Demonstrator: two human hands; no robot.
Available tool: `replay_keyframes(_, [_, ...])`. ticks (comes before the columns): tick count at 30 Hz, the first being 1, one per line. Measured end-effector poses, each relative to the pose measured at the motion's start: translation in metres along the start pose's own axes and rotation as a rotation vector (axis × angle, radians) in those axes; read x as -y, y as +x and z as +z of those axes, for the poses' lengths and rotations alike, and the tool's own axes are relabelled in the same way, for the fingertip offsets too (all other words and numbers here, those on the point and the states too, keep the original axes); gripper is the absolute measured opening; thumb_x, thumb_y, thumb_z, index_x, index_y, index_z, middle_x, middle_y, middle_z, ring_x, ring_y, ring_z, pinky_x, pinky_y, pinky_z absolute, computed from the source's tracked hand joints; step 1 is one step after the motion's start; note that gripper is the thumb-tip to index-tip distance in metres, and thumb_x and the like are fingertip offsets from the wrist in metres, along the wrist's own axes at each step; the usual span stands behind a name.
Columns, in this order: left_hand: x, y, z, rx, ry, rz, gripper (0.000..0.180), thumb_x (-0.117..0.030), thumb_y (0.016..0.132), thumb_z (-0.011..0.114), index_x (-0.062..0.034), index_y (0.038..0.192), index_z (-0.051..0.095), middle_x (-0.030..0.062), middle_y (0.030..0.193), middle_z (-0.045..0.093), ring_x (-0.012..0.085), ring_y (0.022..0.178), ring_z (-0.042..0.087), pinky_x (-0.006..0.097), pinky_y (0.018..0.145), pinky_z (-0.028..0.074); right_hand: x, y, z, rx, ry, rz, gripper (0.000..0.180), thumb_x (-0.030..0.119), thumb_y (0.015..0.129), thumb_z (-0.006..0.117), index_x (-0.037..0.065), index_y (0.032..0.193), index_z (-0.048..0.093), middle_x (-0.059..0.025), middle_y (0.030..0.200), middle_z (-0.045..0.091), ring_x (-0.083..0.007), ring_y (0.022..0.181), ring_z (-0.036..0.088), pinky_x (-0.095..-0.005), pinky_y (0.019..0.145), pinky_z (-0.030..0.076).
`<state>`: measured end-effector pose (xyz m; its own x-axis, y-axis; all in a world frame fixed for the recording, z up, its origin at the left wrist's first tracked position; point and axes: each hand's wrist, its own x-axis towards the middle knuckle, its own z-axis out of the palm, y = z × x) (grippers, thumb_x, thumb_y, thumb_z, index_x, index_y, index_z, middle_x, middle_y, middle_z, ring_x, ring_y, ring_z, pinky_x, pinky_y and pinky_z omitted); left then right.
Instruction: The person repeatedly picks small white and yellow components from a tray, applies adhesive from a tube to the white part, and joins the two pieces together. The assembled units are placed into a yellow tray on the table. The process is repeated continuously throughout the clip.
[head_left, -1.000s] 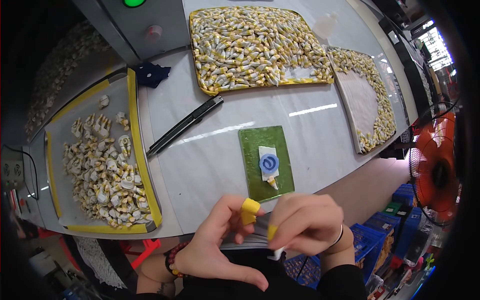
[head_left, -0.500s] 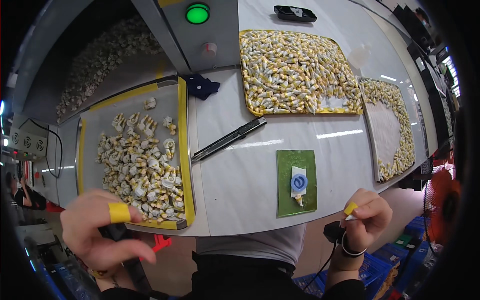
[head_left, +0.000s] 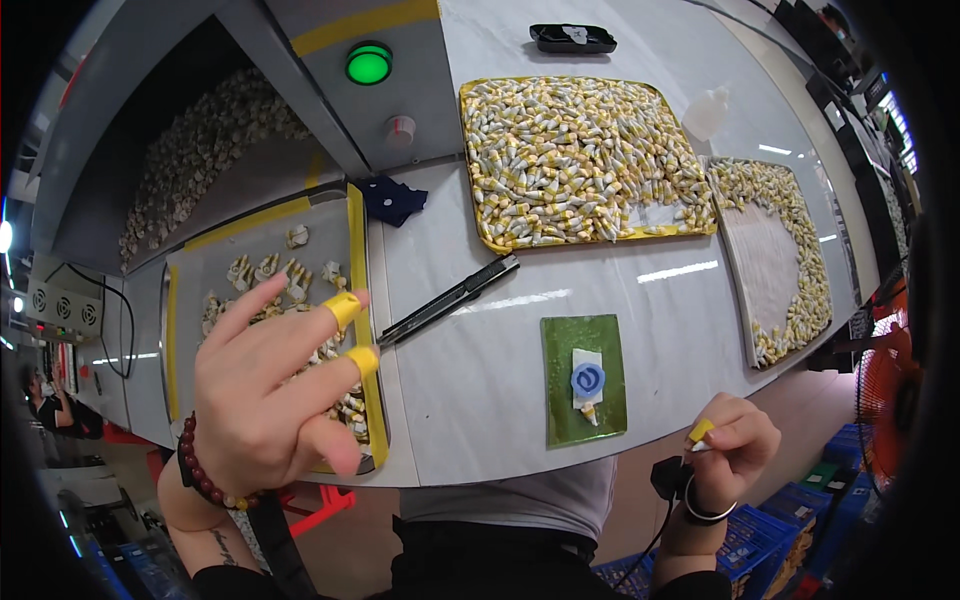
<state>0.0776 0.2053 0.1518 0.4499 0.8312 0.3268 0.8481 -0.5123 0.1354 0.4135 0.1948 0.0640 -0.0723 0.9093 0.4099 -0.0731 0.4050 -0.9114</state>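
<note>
My left hand (head_left: 275, 395) hovers over the near part of the left tray (head_left: 376, 425), fingers spread and apparently holding nothing. Yellow tape wraps two of its fingers. Beneath and behind it, partly hidden, lie small white-and-yellow pieces (head_left: 297, 280) with bulky white ends. Off the table's front edge at the right, my right hand (head_left: 738, 450) pinches a small white-tipped piece (head_left: 699, 447); most of it is covered by the fingers, beside a yellow wrap. Between the hands, a green mat (head_left: 555, 345) bears a white pad, a blue round piece (head_left: 588, 379) and a small cone-shaped piece (head_left: 589, 411).
A black utility knife (head_left: 450, 300) lies beside the left tray. At the back, a yellow-edged tray (head_left: 600, 239) is full of small white-and-yellow cones; another tray (head_left: 755, 270) stands right. A grey cabinet with a green light (head_left: 368, 64) rises at back left, near a dark blue cloth (head_left: 394, 200).
My left hand has moved up and right from the tray's near left corner, and its fingers have spread. My right hand keeps its pinch, nearly in place. The view has shifted slightly.
</note>
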Motion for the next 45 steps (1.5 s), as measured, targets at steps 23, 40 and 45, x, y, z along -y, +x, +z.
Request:
replay_keyframes(23, [0.214,0.028,0.034,0.023,0.084,-0.313,0.027,-0.015,0.087,0.05,-0.0016,0.109,0.055,0.0142,0.099,0.061,0.0286,0.092,0.058,0.034,0.079,0.045,0.018,0.032,0.013,0.296,-0.732,-0.028,0.021,-0.008,0.062,0.066,0.002,0.08,0.063,-0.006,0.072,0.059,-0.0168,0.061,0.055,-0.0257,0.051,0.044])
replay_keyframes(40, [-0.047,-0.068,0.046,0.393,-1.887,-0.696,0.016,0.01,0.083,0.047,0.0069,0.091,0.061,0.0187,0.103,0.055,0.02,0.085,0.061,0.026,0.073,0.051,-0.01,0.039,0.047,0.597,-0.963,-0.332,0.02,0.005,0.065,0.059,0.002,0.084,0.059,-0.0038,0.071,0.047,-0.0176,0.064,0.049,-0.0266,0.05,0.042])
replay_keyframes(45, [-0.063,-0.071,0.078,0.113,-1.971,-0.48,0.017,0.009,0.08,0.055,0.0053,0.095,0.062,0.0197,0.1,0.06,0.0186,0.086,0.06,0.028,0.078,0.05,0.001,0.04,0.047,0.616,-1.051,-0.301,0.021,0.004,0.065,0.059,0.003,0.085,0.058,-0.0035,0.07,0.045,-0.0174,0.065,0.048,-0.027,0.05,0.042])
